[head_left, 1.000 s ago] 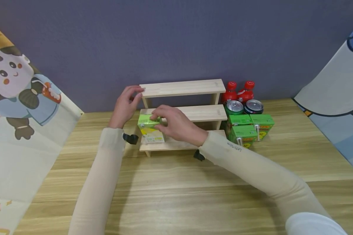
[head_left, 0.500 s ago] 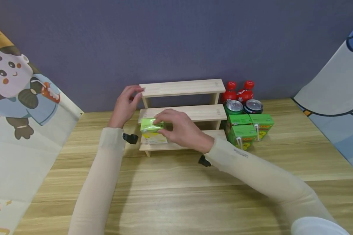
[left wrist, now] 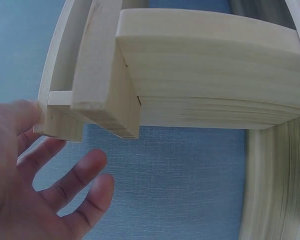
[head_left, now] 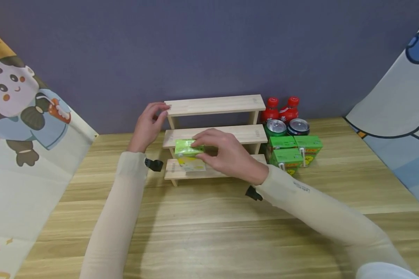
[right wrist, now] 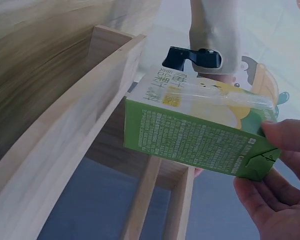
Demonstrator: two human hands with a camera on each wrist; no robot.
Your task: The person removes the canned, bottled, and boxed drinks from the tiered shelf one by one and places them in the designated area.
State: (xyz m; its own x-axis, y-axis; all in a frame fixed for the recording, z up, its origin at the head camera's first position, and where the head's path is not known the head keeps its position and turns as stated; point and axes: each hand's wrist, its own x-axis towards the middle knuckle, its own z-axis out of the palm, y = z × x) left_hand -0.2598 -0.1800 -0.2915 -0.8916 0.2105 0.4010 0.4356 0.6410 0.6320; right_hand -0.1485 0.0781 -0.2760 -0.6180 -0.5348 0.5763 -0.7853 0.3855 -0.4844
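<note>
My right hand (head_left: 230,157) pinches the top of a green, yellow and white juice box (head_left: 190,157) between thumb and fingers. The juice box is upright over the left part of the lowest tier of a three-step wooden shelf (head_left: 213,133); I cannot tell whether its base touches the board. In the right wrist view, the green side of the juice box (right wrist: 190,137) shows small print, with the thumb and fingers at its top end. My left hand (head_left: 148,126) holds the left end of the top board, thumb and index finger on it in the left wrist view, other fingers spread.
Right of the shelf stand several drinks: two red-capped bottles (head_left: 288,112), two cans (head_left: 298,126) behind green drink cartons (head_left: 288,157). A dark blue-grey wall (head_left: 209,50) rises behind. The wooden table (head_left: 202,221) extends in front.
My right hand has moved the juice box rightward and slightly forward from the left end of the lowest tier. The left hand stays at the top board.
</note>
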